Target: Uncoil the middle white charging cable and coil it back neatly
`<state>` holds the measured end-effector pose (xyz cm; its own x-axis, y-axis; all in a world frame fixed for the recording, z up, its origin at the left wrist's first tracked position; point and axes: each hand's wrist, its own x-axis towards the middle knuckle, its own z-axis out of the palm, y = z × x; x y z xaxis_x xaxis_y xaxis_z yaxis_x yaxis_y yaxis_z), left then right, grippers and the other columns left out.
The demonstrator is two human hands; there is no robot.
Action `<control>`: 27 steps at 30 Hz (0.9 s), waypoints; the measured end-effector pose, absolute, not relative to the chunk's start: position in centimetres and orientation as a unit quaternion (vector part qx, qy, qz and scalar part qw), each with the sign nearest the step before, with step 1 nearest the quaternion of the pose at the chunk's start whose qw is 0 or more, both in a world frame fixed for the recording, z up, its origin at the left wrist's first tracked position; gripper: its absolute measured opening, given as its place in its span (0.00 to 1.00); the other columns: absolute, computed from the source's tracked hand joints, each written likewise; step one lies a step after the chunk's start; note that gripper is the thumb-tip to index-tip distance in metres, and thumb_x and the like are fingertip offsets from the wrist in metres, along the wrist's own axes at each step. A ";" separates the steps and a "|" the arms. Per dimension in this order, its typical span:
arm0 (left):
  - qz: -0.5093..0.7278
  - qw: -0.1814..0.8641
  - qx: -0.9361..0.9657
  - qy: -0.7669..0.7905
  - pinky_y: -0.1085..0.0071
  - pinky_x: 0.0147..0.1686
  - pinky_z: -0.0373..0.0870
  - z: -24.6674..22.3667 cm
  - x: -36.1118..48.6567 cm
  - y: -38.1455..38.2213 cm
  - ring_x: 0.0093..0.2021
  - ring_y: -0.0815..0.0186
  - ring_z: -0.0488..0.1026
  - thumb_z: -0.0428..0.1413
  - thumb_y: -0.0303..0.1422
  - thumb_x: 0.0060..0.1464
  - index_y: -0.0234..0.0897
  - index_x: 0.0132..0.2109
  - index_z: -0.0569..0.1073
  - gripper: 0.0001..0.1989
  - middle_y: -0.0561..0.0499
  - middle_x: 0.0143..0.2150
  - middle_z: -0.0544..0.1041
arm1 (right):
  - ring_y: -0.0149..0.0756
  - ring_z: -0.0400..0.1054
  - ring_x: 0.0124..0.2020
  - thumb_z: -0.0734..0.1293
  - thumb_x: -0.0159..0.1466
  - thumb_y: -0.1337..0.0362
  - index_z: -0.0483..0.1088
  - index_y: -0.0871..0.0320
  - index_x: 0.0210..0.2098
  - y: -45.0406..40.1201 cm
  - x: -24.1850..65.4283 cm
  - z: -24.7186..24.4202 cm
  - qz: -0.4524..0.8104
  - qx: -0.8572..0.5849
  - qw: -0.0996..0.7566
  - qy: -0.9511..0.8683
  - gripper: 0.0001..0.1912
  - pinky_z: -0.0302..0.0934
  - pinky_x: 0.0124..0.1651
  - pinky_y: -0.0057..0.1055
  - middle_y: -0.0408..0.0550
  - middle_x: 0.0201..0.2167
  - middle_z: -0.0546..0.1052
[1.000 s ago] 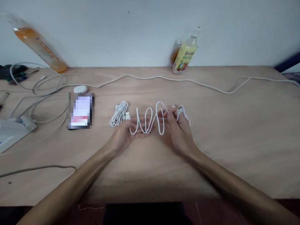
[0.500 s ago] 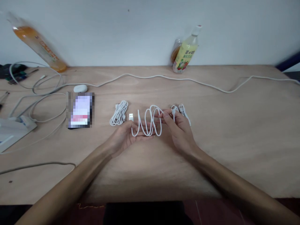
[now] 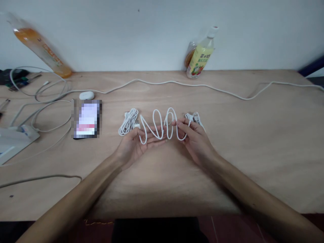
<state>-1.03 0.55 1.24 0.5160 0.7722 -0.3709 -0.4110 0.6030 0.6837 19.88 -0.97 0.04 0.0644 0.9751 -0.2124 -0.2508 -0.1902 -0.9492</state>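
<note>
A white cable (image 3: 158, 123) hangs in several loose loops between my two hands. Its USB plug end is pinched under the thumb of my left hand (image 3: 134, 145), whose other fingers stretch out palm up beneath the loops. My right hand (image 3: 196, 140) grips the cable's other side between thumb and fingers. Just beyond my left hand lies a bundled white cable (image 3: 128, 122). Another white cable with a USB plug (image 3: 196, 117) lies behind my right hand, partly hidden by it.
On the wooden table (image 3: 253, 141), a phone (image 3: 87, 118) and white earbud case (image 3: 86, 95) lie left. A long white cable (image 3: 172, 82) crosses the back. Bottles (image 3: 201, 57) (image 3: 43, 50) stand by the wall; a power strip (image 3: 17, 143) sits far left.
My hands have moved slightly apart, and the loops between them are spread wider. The USB plug by my left thumb has shifted left, close to the bundled cable.
</note>
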 end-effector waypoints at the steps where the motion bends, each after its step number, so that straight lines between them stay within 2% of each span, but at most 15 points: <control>1: 0.362 0.825 0.267 0.341 0.43 0.73 0.71 1.3 -1.0 0.5 0.71 0.39 0.76 0.52 0.28 0.58 0.27 0.49 0.86 0.20 0.32 0.62 0.85 | 0.31 0.55 0.27 0.82 0.56 0.44 0.79 0.52 0.34 -0.9 19.9 0.0 0.598 -0.499 0.519 -0.350 0.21 0.47 0.28 0.31 0.37 0.24 0.64; 7: 0.370 0.820 0.268 0.345 0.41 0.72 0.71 1.7 -0.7 0.4 0.69 0.38 0.78 0.52 0.28 0.57 0.26 0.46 0.86 0.19 0.31 0.63 0.85 | 0.29 0.56 0.25 0.85 0.53 0.44 0.70 0.53 0.32 -0.9 19.8 -0.2 0.652 -0.473 0.498 -0.322 0.28 0.47 0.27 0.29 0.34 0.23 0.65; 15: 0.372 0.818 0.288 0.331 0.40 0.72 0.71 1.6 -0.8 0.6 0.69 0.37 0.78 0.52 0.29 0.56 0.28 0.45 0.86 0.19 0.32 0.63 0.85 | 0.29 0.58 0.25 0.85 0.55 0.45 0.71 0.52 0.38 -1.0 19.5 0.0 0.661 -0.462 0.502 -0.312 0.27 0.50 0.27 0.29 0.33 0.24 0.66; 21: 0.369 0.819 0.291 0.329 0.39 0.72 0.70 1.3 -1.0 0.6 0.71 0.35 0.76 0.53 0.30 0.56 0.26 0.47 0.86 0.20 0.28 0.62 0.84 | 0.29 0.55 0.26 0.83 0.57 0.44 0.75 0.53 0.40 -1.0 19.6 0.0 0.674 -0.444 0.494 -0.324 0.25 0.49 0.27 0.29 0.34 0.24 0.65; 27: 0.356 0.825 0.298 0.322 0.37 0.68 0.74 1.4 -0.8 0.6 0.67 0.36 0.79 0.52 0.30 0.54 0.27 0.57 0.83 0.26 0.30 0.60 0.86 | 0.29 0.54 0.26 0.83 0.58 0.42 0.72 0.54 0.33 -1.1 19.5 0.0 0.692 -0.429 0.479 -0.330 0.26 0.47 0.27 0.29 0.34 0.24 0.63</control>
